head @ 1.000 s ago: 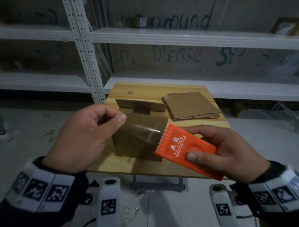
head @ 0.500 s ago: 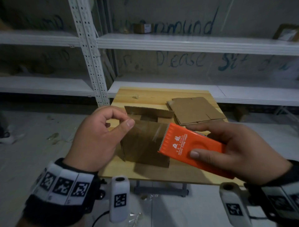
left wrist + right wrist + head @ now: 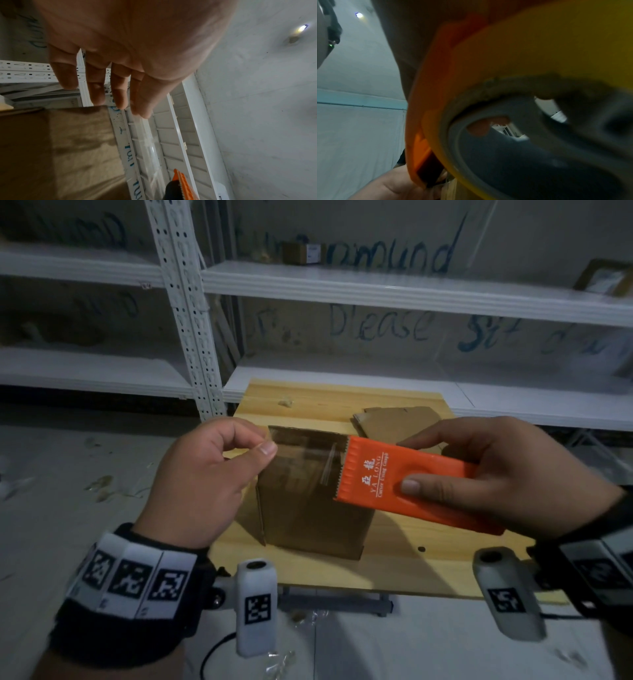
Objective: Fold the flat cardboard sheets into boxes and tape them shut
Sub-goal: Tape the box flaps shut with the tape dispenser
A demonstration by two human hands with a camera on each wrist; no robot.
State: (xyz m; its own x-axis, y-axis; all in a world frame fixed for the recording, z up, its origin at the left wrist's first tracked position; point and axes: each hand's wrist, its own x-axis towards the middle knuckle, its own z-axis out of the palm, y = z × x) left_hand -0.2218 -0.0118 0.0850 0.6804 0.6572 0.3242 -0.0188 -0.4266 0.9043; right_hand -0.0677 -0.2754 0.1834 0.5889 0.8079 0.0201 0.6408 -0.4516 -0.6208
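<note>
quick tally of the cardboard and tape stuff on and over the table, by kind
folded box: 1
stack of flat sheets: 1, sheet count unclear
tape dispenser: 1, in right hand
tape strip: 1, pinched by left hand
total: 4

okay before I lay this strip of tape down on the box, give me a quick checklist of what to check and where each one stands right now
1. Free end of the tape strip held: ok, the left hand pinches it between thumb and finger.
2. Orange tape dispenser held firmly: ok, the right hand grips it, thumb on top.
3. Strip pulled out flat between the hands: ok, apart from one small wrinkle near the toothed edge.
4. Cardboard box standing on the wooden table under the strip: ok.
5. Box flaps closed for taping: cannot tell, the tape and hands hide the top.
6. Flat cardboard sheets out of the way: ok, they lie behind the box.
</note>
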